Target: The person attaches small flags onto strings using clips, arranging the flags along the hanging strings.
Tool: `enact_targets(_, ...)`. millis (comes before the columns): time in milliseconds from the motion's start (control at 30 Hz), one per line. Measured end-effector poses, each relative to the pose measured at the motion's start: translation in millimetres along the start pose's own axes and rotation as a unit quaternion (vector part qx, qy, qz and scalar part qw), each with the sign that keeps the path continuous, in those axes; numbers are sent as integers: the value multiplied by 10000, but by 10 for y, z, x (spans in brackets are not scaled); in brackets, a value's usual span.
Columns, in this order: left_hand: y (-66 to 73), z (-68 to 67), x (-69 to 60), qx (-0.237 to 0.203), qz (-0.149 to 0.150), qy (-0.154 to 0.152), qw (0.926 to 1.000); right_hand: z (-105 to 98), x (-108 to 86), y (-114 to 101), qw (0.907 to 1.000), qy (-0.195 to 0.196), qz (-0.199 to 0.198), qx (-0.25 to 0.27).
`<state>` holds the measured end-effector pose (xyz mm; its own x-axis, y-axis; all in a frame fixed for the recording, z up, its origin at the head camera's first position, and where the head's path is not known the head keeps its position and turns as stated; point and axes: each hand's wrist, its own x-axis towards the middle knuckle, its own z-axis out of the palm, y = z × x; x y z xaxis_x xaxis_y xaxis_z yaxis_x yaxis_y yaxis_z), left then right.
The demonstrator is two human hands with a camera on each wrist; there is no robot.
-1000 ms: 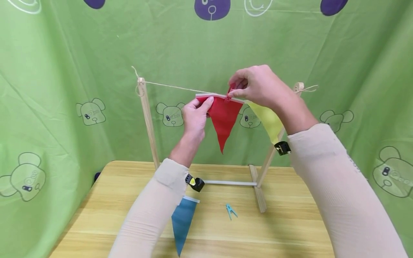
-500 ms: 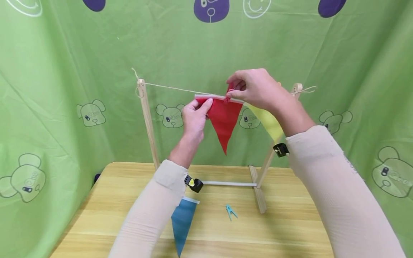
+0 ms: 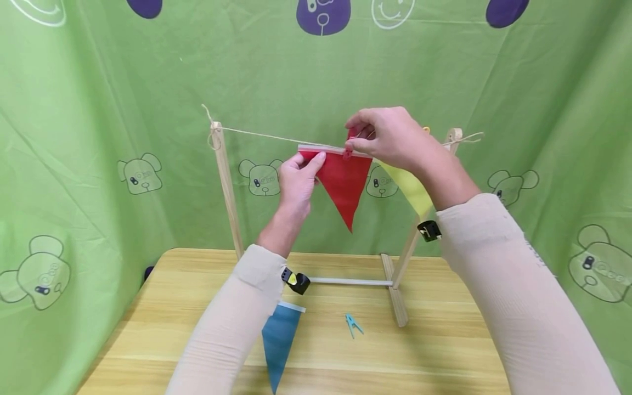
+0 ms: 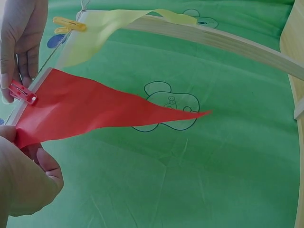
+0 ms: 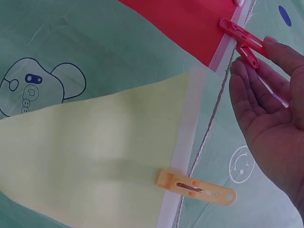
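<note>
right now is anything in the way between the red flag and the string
Nothing visible: the red flag lies with its top edge alongside the string. The left hand holds that edge, the right hand the red peg.

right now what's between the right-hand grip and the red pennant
The red clothespin. The right wrist view shows its handles in the right-hand grip and its nose over the top edge of the red pennant.
</note>
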<state>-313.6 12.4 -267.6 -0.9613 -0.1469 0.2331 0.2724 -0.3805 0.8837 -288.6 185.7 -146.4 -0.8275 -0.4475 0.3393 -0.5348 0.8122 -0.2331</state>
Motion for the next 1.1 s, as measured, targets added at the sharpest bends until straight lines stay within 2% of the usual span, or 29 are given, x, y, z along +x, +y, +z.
enact_targets(533, -11, -8, 13, 79, -35, -67, 9999, 11, -6, 6, 9998, -55, -21, 166)
enact_targets(867, -9, 0, 4, -255, -119, -228, 9993, 24, -8, 0, 9998, -97, -9, 193)
enact_targets(1100, -14, 1, 2, -269, -160, -262, 9992, 30, -17, -4, 9997, -126, 36, 227)
